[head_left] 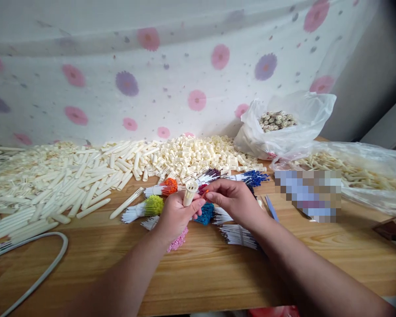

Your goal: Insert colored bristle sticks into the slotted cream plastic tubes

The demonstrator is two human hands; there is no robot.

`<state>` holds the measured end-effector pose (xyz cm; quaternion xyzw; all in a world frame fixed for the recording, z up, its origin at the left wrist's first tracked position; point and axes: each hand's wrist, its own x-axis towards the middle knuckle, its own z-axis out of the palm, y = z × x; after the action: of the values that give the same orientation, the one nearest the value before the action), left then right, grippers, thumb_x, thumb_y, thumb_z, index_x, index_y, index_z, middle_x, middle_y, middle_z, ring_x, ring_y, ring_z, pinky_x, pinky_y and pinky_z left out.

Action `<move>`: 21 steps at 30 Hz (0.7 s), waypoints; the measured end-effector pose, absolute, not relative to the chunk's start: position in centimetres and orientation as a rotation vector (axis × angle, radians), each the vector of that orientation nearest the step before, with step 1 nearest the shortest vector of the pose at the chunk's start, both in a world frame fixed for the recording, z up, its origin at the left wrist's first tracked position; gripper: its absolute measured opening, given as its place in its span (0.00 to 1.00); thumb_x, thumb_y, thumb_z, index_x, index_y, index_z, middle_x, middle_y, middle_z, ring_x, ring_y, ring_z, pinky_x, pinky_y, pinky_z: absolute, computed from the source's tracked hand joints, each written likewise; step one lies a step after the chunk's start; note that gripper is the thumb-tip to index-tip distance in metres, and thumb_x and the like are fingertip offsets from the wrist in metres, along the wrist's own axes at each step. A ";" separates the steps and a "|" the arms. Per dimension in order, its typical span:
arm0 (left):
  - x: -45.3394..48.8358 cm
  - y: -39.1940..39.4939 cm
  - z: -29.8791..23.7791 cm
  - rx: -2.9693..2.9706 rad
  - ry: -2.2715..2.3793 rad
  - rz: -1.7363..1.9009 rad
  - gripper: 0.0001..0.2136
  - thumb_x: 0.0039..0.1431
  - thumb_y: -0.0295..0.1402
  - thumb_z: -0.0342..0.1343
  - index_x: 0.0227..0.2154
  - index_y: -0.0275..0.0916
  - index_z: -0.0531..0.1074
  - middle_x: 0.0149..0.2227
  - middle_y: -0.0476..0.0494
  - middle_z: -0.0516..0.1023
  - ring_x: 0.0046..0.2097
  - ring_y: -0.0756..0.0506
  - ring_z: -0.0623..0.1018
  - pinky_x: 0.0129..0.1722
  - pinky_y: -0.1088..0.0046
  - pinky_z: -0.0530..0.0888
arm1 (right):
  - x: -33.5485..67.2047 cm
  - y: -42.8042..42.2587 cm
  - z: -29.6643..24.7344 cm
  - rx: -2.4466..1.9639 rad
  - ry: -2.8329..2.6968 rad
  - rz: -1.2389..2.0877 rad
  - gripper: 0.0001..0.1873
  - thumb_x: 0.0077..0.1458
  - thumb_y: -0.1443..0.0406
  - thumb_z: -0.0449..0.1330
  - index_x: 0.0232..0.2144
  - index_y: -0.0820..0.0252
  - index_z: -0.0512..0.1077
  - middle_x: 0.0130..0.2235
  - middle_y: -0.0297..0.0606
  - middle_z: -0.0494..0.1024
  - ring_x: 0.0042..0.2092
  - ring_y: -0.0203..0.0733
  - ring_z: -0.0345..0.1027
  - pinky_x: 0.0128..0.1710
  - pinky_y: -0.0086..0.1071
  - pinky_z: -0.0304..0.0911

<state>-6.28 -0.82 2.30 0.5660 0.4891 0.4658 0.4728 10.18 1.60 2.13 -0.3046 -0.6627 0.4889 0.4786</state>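
My left hand (176, 215) is closed around a cream slotted plastic tube (190, 193), its open end facing up. Close beside it, my right hand (236, 200) pinches a tiny orange-tipped piece (207, 191); the rest of that piece is hidden by the fingers. Bundles of thin white sticks with coloured tips lie around and under both hands: an orange bundle (168, 187), a lime-green bundle (152, 205), a teal bundle (205, 214), a pink bundle (178, 241) and a blue bundle (255, 178). Another white-stick bundle (239, 235) sits below my right wrist.
A heap of cream tubes (99, 176) and short slotted pieces (198, 152) covers the back and left of the wooden table (191, 281). At right stand plastic bags (317, 110) of parts and blue tweezers (271, 208). A white cable (57, 259) curves at left.
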 end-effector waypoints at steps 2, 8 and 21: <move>-6.3 -0.8 2.3 1.373 1.139 1.130 0.12 0.45 0.38 0.63 0.22 0.33 0.71 0.16 0.52 0.70 0.19 0.54 0.68 0.19 0.79 0.65 | 9.7 1.4 2.1 -0.723 -1.593 1.180 0.07 0.50 0.62 0.62 0.27 0.60 0.72 0.28 0.36 0.76 0.31 0.36 0.69 0.33 0.33 0.66; -6.7 -0.5 1.5 1.281 0.924 1.182 0.15 0.47 0.42 0.63 0.23 0.34 0.70 0.15 0.52 0.70 0.18 0.54 0.68 0.18 0.79 0.64 | 9.6 0.8 2.6 -0.688 -1.665 1.062 0.04 0.52 0.65 0.61 0.30 0.60 0.73 0.29 0.35 0.76 0.32 0.36 0.69 0.34 0.32 0.66; -7.4 -0.8 0.9 1.302 0.557 0.874 0.11 0.51 0.37 0.62 0.25 0.33 0.75 0.16 0.49 0.72 0.18 0.54 0.68 0.19 0.79 0.63 | 10.7 0.2 3.2 -0.388 -1.835 1.128 0.03 0.55 0.66 0.61 0.31 0.61 0.71 0.29 0.33 0.73 0.30 0.32 0.68 0.32 0.29 0.64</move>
<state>-7.43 -0.77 0.90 0.5783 0.2477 0.3884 0.6733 10.74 0.16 3.18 -0.1574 -0.7451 0.4578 0.4587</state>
